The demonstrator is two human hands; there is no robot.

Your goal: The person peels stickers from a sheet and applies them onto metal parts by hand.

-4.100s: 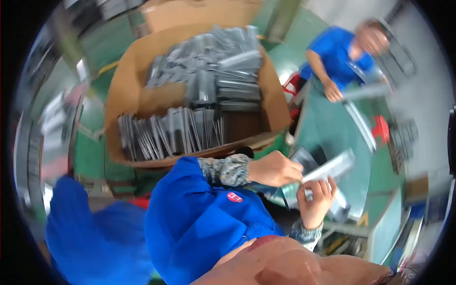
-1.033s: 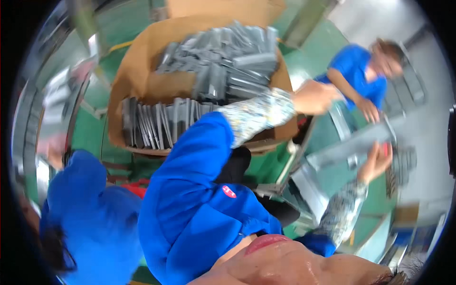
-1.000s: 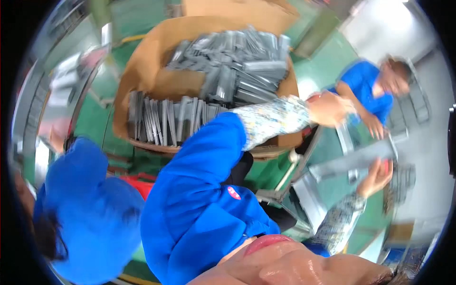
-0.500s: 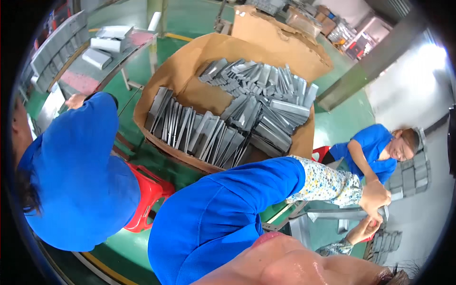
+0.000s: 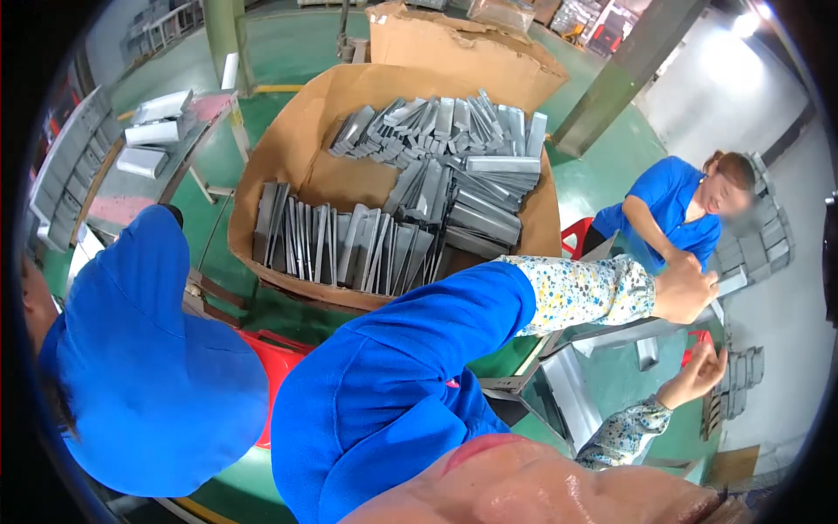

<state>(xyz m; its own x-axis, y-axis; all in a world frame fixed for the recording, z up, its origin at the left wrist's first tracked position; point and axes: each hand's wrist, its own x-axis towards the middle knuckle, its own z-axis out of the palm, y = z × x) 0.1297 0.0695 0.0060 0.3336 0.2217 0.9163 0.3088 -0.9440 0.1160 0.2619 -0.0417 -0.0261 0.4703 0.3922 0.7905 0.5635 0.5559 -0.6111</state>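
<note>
While your left hand clenches over the far end of the long grey metal channel, your right hand hangs released just near it, green tabletop open between.

Since half a second ago, the left hand and right hand have separated: left now higher at right of frame, right lower with fingers loosely open. The cardboard box sits more centrally.
</note>
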